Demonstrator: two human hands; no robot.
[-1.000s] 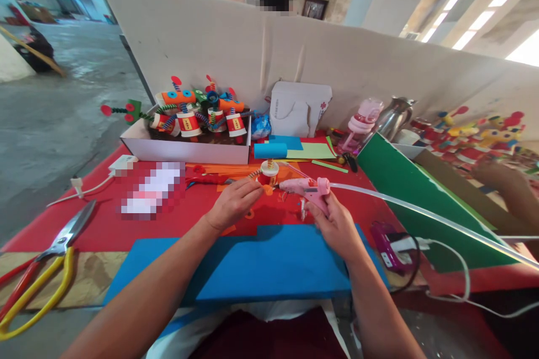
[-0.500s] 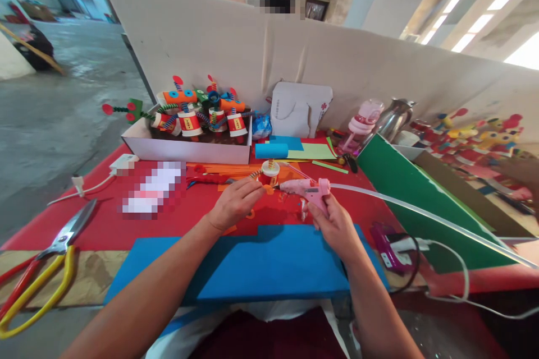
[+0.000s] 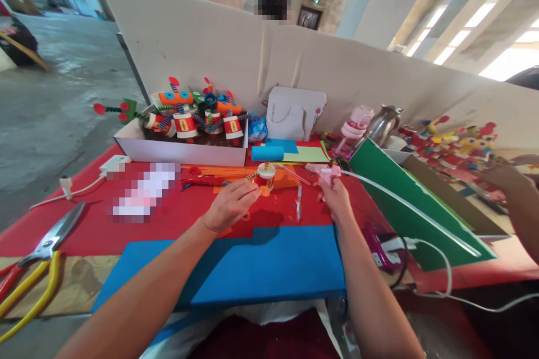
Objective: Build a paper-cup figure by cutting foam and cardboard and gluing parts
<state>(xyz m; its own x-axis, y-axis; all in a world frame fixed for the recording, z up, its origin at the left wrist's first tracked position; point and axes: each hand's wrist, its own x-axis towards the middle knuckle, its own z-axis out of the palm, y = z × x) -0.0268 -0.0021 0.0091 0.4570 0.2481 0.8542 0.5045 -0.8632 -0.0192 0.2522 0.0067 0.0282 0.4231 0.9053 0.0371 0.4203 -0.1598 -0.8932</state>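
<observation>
1 orange disc (image 3: 265,190): left fingers (image 3: 251,193) pinch it; right fingers (image 3: 327,188) grip a glue gun (image 3: 319,169).

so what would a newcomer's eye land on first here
Probably the bright paper-cup figures with spring-like limbs, crowded in the white box at the back left. Next, perhaps, the pink glue gun in the right hand, its long clear stick reaching across the green board. Large scissors with red and yellow handles stand out at the left edge.
</observation>
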